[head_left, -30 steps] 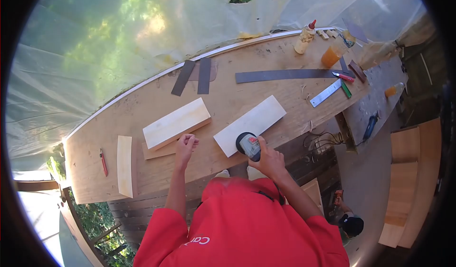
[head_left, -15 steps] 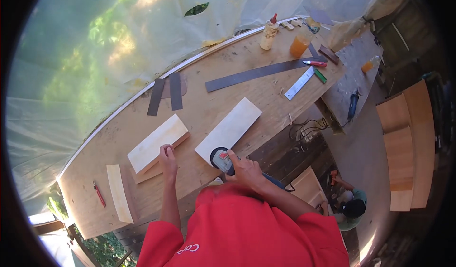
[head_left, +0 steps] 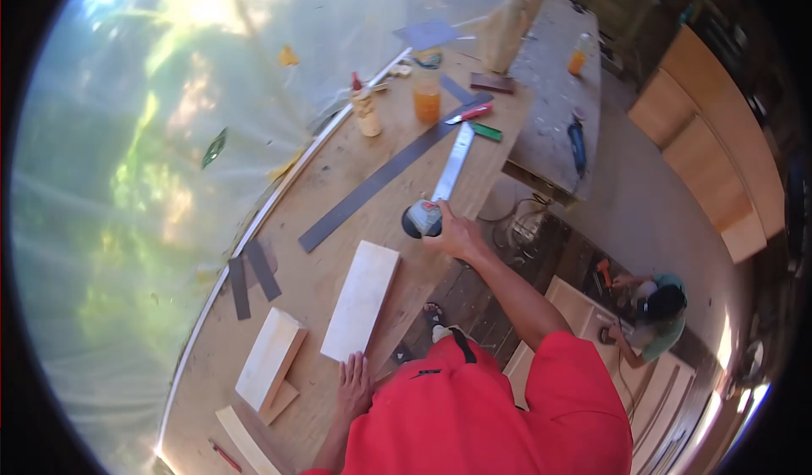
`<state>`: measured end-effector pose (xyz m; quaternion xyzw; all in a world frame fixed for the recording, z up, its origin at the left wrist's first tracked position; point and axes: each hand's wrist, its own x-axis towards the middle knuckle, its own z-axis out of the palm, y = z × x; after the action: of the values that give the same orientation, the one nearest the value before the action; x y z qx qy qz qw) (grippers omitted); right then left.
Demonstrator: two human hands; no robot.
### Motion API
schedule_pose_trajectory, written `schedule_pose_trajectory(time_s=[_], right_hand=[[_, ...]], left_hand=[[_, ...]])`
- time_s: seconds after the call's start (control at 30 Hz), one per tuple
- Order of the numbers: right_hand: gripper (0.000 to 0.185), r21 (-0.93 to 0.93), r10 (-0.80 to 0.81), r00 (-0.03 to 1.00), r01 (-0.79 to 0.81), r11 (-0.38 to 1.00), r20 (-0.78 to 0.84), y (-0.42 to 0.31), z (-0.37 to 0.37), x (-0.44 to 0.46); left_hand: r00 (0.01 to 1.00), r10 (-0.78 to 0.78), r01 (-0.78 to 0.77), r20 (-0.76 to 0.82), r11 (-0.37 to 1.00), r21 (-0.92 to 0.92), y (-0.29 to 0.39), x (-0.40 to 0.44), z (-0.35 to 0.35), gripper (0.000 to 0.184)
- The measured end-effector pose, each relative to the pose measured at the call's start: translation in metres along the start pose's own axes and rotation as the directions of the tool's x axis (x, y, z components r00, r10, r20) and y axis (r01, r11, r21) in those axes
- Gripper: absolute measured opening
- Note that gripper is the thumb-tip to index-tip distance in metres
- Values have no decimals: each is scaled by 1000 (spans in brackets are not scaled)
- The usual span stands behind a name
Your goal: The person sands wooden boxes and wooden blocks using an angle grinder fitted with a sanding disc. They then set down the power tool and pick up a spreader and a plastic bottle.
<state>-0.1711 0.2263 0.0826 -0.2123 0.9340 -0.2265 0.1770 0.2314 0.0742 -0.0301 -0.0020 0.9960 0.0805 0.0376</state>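
My right hand [head_left: 458, 236] grips a power sander [head_left: 423, 218] with a grey body and a round black pad. The sander is past the far end of a pale wooden block [head_left: 362, 302], close to the blade of a try square [head_left: 454, 164]; whether it touches the bench cannot be made out. My left hand [head_left: 355, 382] lies with its fingers stretched out, their tips at the block's near end. To the left, a second wooden block [head_left: 271, 354] rests partly over a thin wooden piece [head_left: 280, 401].
The bench [head_left: 338, 221] also carries a curved wooden piece [head_left: 249, 441], dark strips [head_left: 372, 185], a glue bottle [head_left: 365, 111], a jar of orange liquid [head_left: 426, 98] and a red-handled knife [head_left: 469, 114]. On the right, a co-worker [head_left: 664, 306] crouches by wooden panels.
My view has turned to the right. The sander has left the block's near end and moved beyond its far end. My left hand has gone from the second block to the larger block's near end.
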Motion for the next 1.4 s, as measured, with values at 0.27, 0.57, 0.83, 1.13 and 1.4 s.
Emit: schedule_pose_trajectory(time_s=[0.27,0.57,0.83,1.13,1.4], right_hand=[[83,688,196,973,-60,723,-121,13,6,-39],[78,958,256,927,237,161,-273,-3,5,-98],[96,933,363,859,330,146,-360,26,14,-149],[84,931,379,891,329,-157,-251,52,15,-161],[67,953,600,741,204,226,-301,109,22,-108]], left_hand=[[961,39,73,273,919,-387,-14,30,-50,55],[963,210,175,169,-11,-985,73,158,-89,67],[772,529,584,351,-375,-720,114,162,-90,52],[787,439,470,434,30,-882,128,186,-101,40],[924,150,265,351,411,-872,180,283,-53,54]])
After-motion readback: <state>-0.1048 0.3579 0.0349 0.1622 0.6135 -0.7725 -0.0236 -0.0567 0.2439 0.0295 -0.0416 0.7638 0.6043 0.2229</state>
